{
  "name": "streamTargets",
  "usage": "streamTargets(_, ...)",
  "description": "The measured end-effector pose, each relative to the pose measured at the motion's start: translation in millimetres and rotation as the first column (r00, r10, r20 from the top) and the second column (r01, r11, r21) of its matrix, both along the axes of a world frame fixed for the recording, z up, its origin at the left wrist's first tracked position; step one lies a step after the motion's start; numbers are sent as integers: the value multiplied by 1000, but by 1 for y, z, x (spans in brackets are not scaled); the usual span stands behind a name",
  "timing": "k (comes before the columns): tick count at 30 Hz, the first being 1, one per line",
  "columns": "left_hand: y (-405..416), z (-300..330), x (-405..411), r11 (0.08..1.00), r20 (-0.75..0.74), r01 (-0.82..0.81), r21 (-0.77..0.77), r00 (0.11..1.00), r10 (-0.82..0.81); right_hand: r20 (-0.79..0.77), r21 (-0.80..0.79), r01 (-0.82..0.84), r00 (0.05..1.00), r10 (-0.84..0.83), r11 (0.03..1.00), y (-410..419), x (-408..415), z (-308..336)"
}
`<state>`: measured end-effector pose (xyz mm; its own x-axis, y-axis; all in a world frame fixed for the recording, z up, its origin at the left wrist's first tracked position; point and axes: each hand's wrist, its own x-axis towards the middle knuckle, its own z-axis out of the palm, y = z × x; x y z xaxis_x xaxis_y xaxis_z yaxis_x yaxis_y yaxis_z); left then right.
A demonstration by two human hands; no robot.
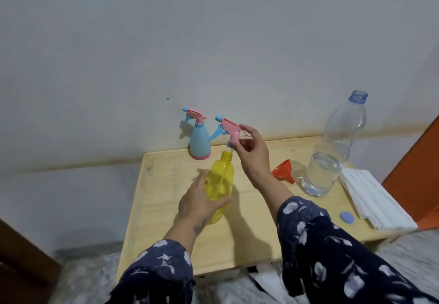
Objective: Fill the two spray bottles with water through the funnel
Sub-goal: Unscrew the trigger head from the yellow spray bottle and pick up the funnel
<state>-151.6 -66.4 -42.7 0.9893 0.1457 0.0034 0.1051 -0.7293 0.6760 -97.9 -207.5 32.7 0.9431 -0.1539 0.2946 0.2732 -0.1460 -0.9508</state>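
My left hand (200, 202) grips the body of a yellow spray bottle (221, 182), held tilted over the small wooden table (166, 220). My right hand (253, 154) holds a pink and blue spray head (226, 129) just above the bottle's open neck, its thin tube reaching down inside. A blue spray bottle (199, 141) with its head on stands upright at the table's back edge. An orange funnel (283, 172) lies on its side to the right of my right wrist. A large clear water bottle (330, 151), uncapped and partly full, stands beside the funnel.
A stack of white paper napkins (373, 199) lies at the table's right edge. A blue bottle cap (346, 217) rests in front of it. A grey wall runs close behind the table. An orange panel (418, 173) stands at the far right.
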Motion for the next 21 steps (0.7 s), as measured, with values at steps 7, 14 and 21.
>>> streamTargets(7,19,-6,10,999,-10,-15,32,1000,15,98,74,160,981,-167,984,-29,25,53)
streamTargets(14,39,-3,34,994,4,-102,46,995,102,73,66,221,972,-225,973,-54,60,81)
streamTargets(21,17,14,70,985,65,-161,-64,984,165,-338,-290,2,935,-104,957,-83,87,6)
